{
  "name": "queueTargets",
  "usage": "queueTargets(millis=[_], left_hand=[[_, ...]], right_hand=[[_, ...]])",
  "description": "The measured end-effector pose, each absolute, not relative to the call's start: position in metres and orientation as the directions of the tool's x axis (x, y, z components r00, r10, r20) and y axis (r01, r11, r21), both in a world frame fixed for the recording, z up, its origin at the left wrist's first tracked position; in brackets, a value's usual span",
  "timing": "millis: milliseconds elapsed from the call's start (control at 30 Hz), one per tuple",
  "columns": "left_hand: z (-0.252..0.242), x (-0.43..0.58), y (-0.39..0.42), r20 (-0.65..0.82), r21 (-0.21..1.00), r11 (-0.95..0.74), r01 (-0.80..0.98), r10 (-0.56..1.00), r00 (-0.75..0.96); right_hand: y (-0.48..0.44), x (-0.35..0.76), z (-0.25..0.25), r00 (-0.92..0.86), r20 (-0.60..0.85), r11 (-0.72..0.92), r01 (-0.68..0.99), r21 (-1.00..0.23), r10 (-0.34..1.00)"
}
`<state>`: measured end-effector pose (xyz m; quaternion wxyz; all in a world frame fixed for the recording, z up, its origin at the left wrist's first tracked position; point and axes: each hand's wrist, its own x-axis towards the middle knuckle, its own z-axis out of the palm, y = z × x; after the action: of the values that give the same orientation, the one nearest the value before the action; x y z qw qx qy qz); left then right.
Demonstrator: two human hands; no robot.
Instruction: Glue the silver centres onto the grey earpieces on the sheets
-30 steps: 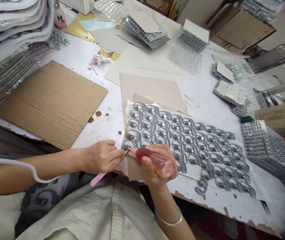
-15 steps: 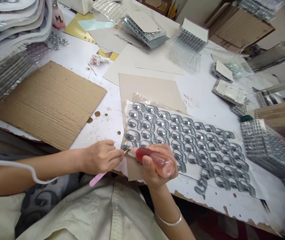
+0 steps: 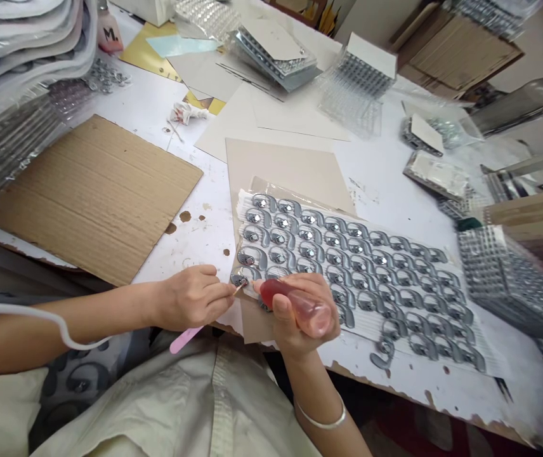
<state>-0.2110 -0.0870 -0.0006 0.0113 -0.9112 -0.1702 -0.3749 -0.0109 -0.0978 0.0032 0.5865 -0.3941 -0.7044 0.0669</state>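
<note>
Left hand (image 3: 194,298) pinching the pink pick (image 3: 183,341), right hand (image 3: 299,334) gripping the red bottle (image 3: 302,307), I'd steady both on the near-left silver piece (image 3: 240,277).

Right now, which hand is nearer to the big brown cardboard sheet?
Left. The left hand sits just past the near corner of the cardboard sheet; the right hand is farther off, holding a red bottle.

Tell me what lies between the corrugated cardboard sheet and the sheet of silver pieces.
Head view: only bare white tabletop with a few brown spots.
</note>
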Motion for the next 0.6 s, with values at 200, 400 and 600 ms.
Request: queueTargets(millis=[200, 400, 600], left_hand=[[-0.0002, -0.2111, -0.0867, 0.700, 0.108, -0.943, 0.316, 0.298, 0.649], [-0.0025, -0.2110, -0.0870, 0.696, 0.113, -0.940, 0.322, 0.306, 0.650], [-0.0030, -0.2119, -0.0867, 0.686, 0.116, -0.940, 0.321, 0.310, 0.659]], right_hand=[[-0.1001, -0.0086, 0.0012, 0.043, 0.789, 0.678, 0.485, -0.553, 0.612], [-0.0995, -0.0080, 0.0016, 0.047, 0.785, 0.673, 0.484, -0.559, 0.618], [-0.1000, -0.0095, 0.0024, 0.010, 0.769, 0.654, 0.519, -0.551, 0.639]])
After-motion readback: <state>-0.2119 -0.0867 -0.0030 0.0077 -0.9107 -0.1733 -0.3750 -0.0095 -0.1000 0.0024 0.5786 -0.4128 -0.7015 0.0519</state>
